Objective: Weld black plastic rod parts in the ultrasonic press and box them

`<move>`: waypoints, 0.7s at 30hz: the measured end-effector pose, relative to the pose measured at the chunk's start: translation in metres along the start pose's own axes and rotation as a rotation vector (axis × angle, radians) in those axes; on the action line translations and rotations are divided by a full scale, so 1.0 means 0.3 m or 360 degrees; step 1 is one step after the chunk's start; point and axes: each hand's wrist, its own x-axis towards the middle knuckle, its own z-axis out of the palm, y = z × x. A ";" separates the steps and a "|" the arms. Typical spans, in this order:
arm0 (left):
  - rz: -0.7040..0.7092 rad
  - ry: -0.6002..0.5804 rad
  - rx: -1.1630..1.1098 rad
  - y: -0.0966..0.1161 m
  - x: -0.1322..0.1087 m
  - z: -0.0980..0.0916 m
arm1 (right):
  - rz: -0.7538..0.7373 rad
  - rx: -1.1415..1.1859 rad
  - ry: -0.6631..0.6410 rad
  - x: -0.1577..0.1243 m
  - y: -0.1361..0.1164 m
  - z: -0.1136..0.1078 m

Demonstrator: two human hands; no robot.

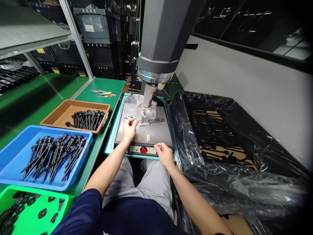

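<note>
My left hand [130,130] is over the grey metal plate of a press-like machine, its thumb and fingers pinched together by the small metal fixture [144,123]. Whatever is in that pinch, if anything, is too small or hidden to make out. Just above the fixture is the machine's tool head [148,96], wrapped in clear plastic. My right hand [165,154] rests at the right end of the front control panel, fingers curled in; what lies under them is hidden. Between my hands, a red button [143,149] shows on the panel.
On the left stand a brown tray [57,114] and a blue tray [14,160] of black stemmed parts, and a green tray [31,217] of small black pieces. Pliers [104,93] lie behind them. A plastic-lined bin [186,143] of black parts flanks me on the right.
</note>
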 end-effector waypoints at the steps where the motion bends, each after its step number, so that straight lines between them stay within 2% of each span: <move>1: -0.0057 -0.0011 -0.0038 0.003 0.019 0.013 | 0.0001 0.0007 -0.0031 0.030 -0.012 0.008; 6: -0.0233 -0.0094 -0.0157 0.024 0.069 0.073 | 0.0025 0.0073 -0.0195 0.197 -0.046 0.067; 10: -0.0274 -0.0084 -0.0213 0.045 0.081 0.102 | -0.0028 0.0044 -0.0205 0.320 -0.074 0.110; 15: -0.0189 -0.0136 -0.0276 0.050 0.091 0.117 | -0.0151 -0.0037 -0.0097 0.424 -0.121 0.133; 21: -0.0196 -0.0183 -0.0354 0.039 0.103 0.118 | -0.0216 -0.0187 0.0125 0.483 -0.153 0.122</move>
